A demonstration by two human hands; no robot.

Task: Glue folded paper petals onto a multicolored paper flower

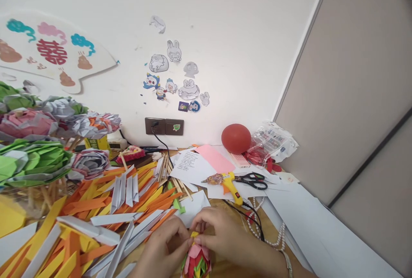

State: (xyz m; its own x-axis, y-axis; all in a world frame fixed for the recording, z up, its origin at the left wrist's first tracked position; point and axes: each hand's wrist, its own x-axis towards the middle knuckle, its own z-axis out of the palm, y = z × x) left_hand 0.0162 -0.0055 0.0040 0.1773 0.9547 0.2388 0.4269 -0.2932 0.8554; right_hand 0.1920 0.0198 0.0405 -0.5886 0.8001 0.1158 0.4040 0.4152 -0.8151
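Low in the middle of the head view, a folded paper flower (197, 261) in pink, red, green and yellow sits between my hands. My left hand (170, 243) pinches its upper edge from the left, thumb and finger together. From the right, my right hand (214, 228) closes its fingertips on a small yellow paper piece (194, 234) at the flower's top. The lower part of the flower is cut off by the frame's edge. A white paper sheet (195, 205) lies just beyond my fingers.
Folded orange, yellow and white paper strips (106, 213) pile up on the left, below finished paper flowers (35, 160). A yellow glue gun (232, 187), black scissors (254, 180) and a bead string (280, 237) lie right. A red balloon (236, 139) rests against the wall.
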